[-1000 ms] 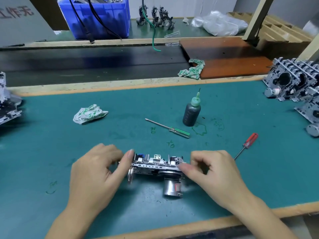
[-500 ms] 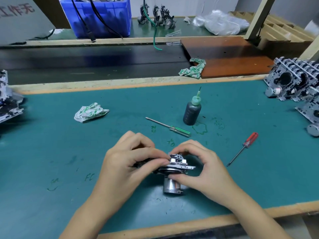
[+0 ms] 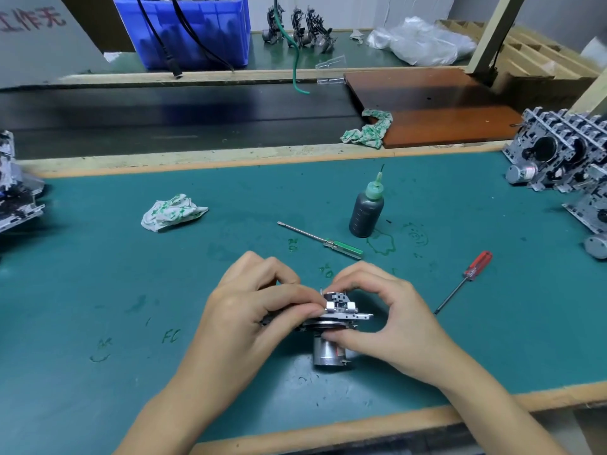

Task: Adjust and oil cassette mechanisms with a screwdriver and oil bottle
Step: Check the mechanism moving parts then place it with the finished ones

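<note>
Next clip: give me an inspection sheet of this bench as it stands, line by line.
Surface: green mat with pen scribbles and a wooden front edge.
Job's things: cassette mechanism held just above the mat, motor can hanging below; oil bottle upright; green-handled screwdriver and red-handled screwdriver lying apart, untouched.
Clutter: crumpled cloth on the mat; second cloth against the brown board.
Grippers: left hand and right hand both pinch the mechanism.
Cables: black leads hanging from the blue crate; green wire behind.
Surroundings: stacked mechanisms at right, more at left; plastic bag at the back.
</note>
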